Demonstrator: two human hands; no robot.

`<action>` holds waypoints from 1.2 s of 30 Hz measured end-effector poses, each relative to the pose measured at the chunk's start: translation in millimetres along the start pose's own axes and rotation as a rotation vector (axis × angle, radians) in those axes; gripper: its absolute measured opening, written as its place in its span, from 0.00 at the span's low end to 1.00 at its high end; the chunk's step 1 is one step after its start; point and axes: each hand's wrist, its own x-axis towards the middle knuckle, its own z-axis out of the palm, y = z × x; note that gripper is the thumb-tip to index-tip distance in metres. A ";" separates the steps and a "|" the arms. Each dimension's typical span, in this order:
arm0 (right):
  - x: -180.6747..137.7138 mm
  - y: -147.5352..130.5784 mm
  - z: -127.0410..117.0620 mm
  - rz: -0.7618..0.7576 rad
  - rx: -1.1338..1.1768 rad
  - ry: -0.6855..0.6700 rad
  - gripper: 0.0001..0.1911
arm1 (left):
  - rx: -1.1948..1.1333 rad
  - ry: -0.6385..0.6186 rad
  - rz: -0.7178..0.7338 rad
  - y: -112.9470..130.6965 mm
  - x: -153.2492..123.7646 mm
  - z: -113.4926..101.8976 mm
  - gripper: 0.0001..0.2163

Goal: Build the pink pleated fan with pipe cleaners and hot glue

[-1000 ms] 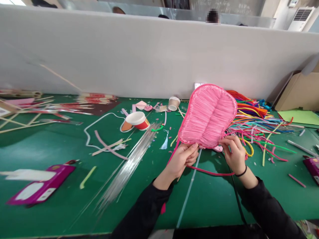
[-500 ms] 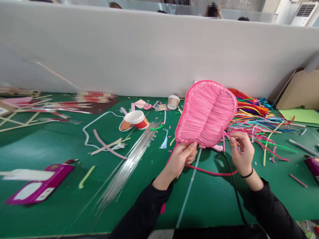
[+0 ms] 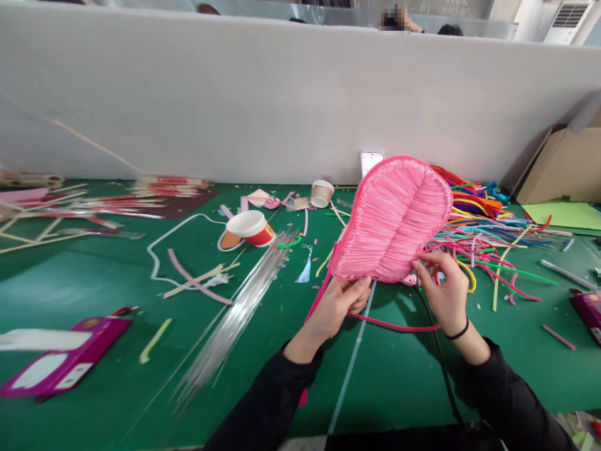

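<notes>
A pink fan-shaped panel [image 3: 399,219], covered in ribbed strands and edged with a darker pink pipe cleaner, is held up above the table. My left hand [image 3: 340,304] pinches its lower left edge between thumb and fingers. At the lower right edge, my right hand [image 3: 444,288] has thumb and forefinger closed on the panel's rim. A long dark pink pipe cleaner [image 3: 399,326] loops below between both hands. Behind the panel's lower edge, a pink tool handle [image 3: 410,280] shows partly; its kind is hidden.
On the green table [image 3: 263,401] lie a bundle of thin wires [image 3: 239,313], a paper cup [image 3: 253,227], a blue tassel [image 3: 305,266] and a purple packet [image 3: 70,357]. Colourful pipe cleaners [image 3: 488,232] pile up at right. A phone [image 3: 370,161] leans against the white partition [image 3: 282,106].
My right hand has moved left onto the panel's lower right edge. The panel has turned slightly and shifted right, uncovering the phone behind it. The view has shifted a little.
</notes>
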 end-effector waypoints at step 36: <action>0.4 9.0 -2.9 0.144 0.226 -0.132 0.22 | -0.091 0.095 0.031 12.5 6.3 -8.9 0.30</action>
